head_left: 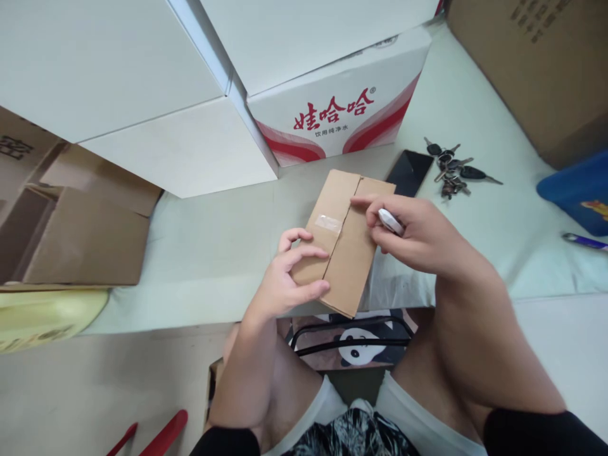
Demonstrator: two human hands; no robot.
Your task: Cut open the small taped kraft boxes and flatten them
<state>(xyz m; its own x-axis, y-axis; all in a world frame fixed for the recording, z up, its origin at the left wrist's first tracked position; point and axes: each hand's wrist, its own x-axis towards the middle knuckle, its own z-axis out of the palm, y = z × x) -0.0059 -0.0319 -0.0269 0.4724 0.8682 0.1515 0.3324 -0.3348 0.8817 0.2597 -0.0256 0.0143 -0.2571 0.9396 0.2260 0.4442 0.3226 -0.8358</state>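
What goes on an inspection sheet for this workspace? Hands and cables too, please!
Surface: pale green top, slightly wrinkled.
Job's things: brown carton, clear tape near its seam; small white object.
Clutter: dark phone-like object, bunch of keys, blue container, purple pen-like item.
Hands: left hand rests on carton, fingers spread; right hand holds the white object, index fingertip near the seam.
Cables: nothing seen.
Surroundings: white boxes, open cardboard box.

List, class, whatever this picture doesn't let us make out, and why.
Head view:
- Whether the small carton holds anything: closed flaps hide its inside.
- The white object's full shape: fingers of the right hand cover part.
- The phone's near end: behind the small carton.
- The blue container's far side: cut off by the right edge.
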